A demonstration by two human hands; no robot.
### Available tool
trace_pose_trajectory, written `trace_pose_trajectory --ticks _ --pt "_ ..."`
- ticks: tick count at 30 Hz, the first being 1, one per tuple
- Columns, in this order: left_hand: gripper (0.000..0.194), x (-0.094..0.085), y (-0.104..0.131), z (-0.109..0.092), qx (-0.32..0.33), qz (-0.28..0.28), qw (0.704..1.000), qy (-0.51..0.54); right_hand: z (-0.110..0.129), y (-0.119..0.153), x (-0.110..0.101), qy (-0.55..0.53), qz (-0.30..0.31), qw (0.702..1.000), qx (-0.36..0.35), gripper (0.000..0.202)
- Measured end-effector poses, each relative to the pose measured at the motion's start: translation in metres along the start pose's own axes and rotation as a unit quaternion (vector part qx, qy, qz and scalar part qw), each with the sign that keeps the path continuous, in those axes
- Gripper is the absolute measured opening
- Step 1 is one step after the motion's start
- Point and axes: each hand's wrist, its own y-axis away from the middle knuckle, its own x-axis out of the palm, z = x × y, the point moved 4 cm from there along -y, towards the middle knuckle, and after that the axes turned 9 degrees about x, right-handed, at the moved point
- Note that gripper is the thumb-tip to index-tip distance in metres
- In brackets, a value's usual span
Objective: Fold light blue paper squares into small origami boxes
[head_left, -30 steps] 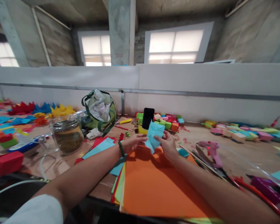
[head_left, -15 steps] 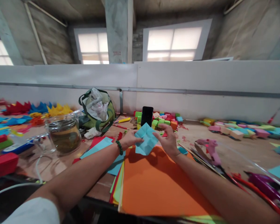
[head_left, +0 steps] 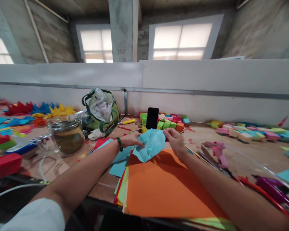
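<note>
A creased light-blue sheet of paper [head_left: 151,145] is held up between both hands, above a stack of paper with an orange sheet [head_left: 168,189] on top. My left hand [head_left: 132,140], with a green bead bracelet at the wrist, grips the sheet's left edge, thumb in front. At the upper right corner, my right hand [head_left: 174,139] pinches the paper between thumb and fingers. The sheet looks partly opened out, with fold lines across it. Just behind it a black phone [head_left: 152,118] stands upright.
Folded paper blocks [head_left: 170,123] lie behind the phone, with more blocks [head_left: 250,132] at right. A pink glue gun [head_left: 219,152] lies right of the stack. Left are a glass jar [head_left: 67,134], a green bag [head_left: 110,117] and a white cable [head_left: 41,170].
The blue paper has gone from a compact square with folded flaps to a wider, more opened shape. My right hand has closed from spread fingers into a pinch on its upper right corner.
</note>
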Motion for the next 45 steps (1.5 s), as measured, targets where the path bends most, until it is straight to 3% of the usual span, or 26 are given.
trace_pose_trajectory --ticks 5,10,13,16,18,24,30,34,39,45 --pt "0.030 -0.010 0.005 -0.003 -0.036 0.075 0.997 -0.005 -0.001 -0.005 -0.004 -0.009 0.023 0.998 0.058 0.036" --pt "0.033 -0.001 0.009 -0.008 -0.035 0.128 0.991 -0.027 0.015 -0.001 0.002 0.013 0.048 0.996 0.077 0.038" --pt "0.039 0.011 0.010 -0.010 -0.029 0.160 0.986 -0.039 0.015 0.008 0.014 0.078 0.151 0.980 0.102 0.039" --pt "0.045 0.016 0.011 -0.008 -0.041 0.189 0.980 -0.047 0.007 0.019 0.025 0.147 0.283 0.940 0.121 0.029" --pt "0.045 0.013 0.011 -0.004 -0.060 0.193 0.978 -0.055 0.002 0.023 0.026 0.152 0.321 0.926 0.132 0.024" --pt "0.045 -0.001 0.007 0.007 -0.094 0.159 0.980 -0.072 -0.003 0.019 0.021 0.139 0.340 0.917 0.154 0.027" --pt "0.035 0.002 0.005 0.008 -0.102 0.135 0.980 -0.101 0.006 0.023 0.023 0.125 0.336 0.917 0.176 0.025" --pt "0.027 0.006 0.004 0.005 -0.092 0.104 0.981 -0.135 0.016 0.028 0.022 0.128 0.286 0.921 0.232 0.031" --pt "0.024 0.013 0.004 0.002 -0.084 0.089 0.980 -0.160 0.003 0.025 0.023 0.135 0.265 0.924 0.239 0.029" --pt "0.022 0.004 0.003 0.001 -0.089 0.063 0.977 -0.181 -0.011 0.018 0.018 0.108 0.289 0.914 0.263 0.030"
